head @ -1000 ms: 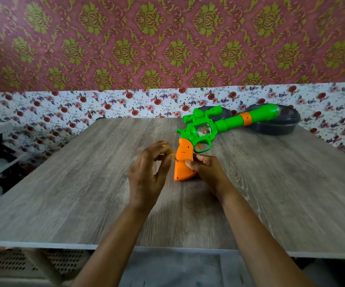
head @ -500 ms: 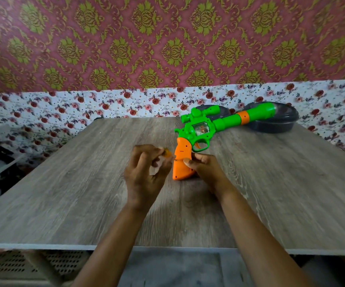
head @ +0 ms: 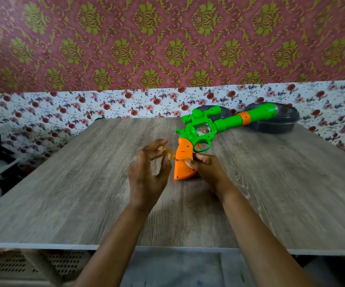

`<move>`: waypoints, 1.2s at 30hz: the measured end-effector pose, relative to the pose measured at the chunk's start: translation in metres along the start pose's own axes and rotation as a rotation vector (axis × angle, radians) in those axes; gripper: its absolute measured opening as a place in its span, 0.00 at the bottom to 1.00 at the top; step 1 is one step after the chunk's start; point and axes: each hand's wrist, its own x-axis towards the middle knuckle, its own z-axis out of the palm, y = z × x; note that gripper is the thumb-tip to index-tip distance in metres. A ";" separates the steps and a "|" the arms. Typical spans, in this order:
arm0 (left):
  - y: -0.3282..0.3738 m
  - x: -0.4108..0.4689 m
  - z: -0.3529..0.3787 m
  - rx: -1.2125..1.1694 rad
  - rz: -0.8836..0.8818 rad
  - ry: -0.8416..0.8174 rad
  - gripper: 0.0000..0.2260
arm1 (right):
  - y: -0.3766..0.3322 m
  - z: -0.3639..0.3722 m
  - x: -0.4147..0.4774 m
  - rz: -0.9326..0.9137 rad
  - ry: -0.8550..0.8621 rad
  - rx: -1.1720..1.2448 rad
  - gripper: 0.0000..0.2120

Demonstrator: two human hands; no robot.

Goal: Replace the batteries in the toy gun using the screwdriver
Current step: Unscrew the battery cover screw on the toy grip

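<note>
The toy gun [head: 202, 129] is green, with a scope on top, an orange ring on the barrel and an orange grip [head: 184, 160]. It stands on the butt of the grip, with the barrel pointing to 2 o'clock. The small screwdriver [head: 168, 151], with a clear yellow handle, is tilted at 10 o'clock from the grip, its tip at the grip's edge.

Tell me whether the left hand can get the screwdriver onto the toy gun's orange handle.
Probably yes. The left hand pinches the screwdriver, whose tip meets the orange handle at its left edge; the right hand holds the opposite side, leaving that edge free.
</note>
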 end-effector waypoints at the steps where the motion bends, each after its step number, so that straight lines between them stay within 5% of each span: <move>1: 0.000 0.000 0.000 -0.018 -0.006 0.005 0.09 | 0.000 0.000 0.000 0.000 -0.003 0.001 0.15; 36: -0.001 0.000 0.000 0.011 0.002 -0.039 0.10 | 0.002 -0.001 0.002 0.009 -0.001 -0.034 0.13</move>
